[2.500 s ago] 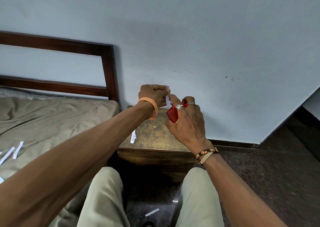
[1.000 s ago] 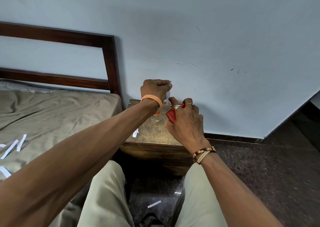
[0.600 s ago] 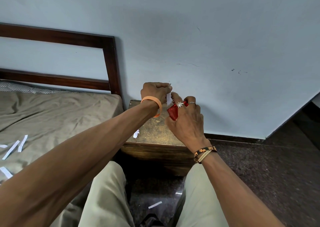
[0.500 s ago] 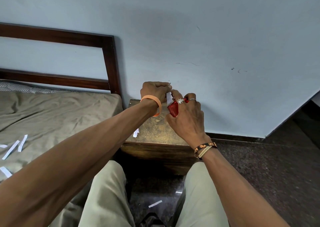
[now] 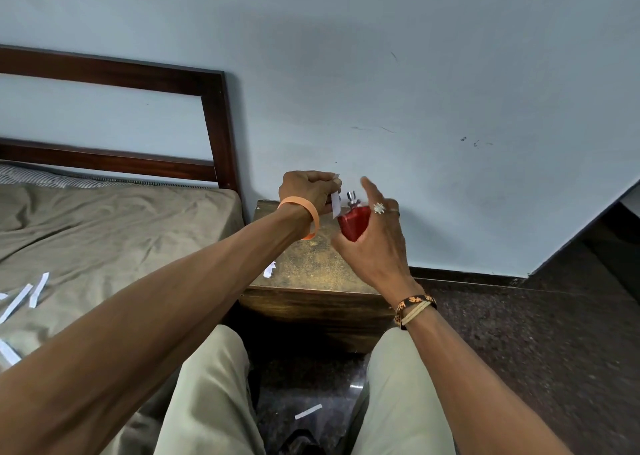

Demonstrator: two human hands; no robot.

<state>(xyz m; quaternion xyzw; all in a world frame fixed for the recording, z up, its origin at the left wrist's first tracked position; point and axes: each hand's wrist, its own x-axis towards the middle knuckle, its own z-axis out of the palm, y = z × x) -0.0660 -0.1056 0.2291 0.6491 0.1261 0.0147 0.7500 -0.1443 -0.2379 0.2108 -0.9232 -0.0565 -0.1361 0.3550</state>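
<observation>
A small red bottle (image 5: pixel 354 226) with a silver spray top sits in my right hand (image 5: pixel 375 243), held above the wooden side table (image 5: pixel 311 274). My right index finger is lifted off the spray top and points upward. My left hand (image 5: pixel 306 191) is curled into a fist and pinches a narrow white paper strip (image 5: pixel 335 205) just left of the nozzle. An orange band circles my left wrist.
The bed (image 5: pixel 104 232) with an olive sheet and dark wooden headboard lies to the left, with several white paper strips (image 5: pixel 24 298) on it. One strip (image 5: pixel 270 269) lies on the side table, another (image 5: pixel 308 411) on the dark floor between my knees. A pale blue wall stands close behind.
My right index finger has lifted off the bottle's spray top, which now shows. The left hand still holds the strip beside the nozzle.
</observation>
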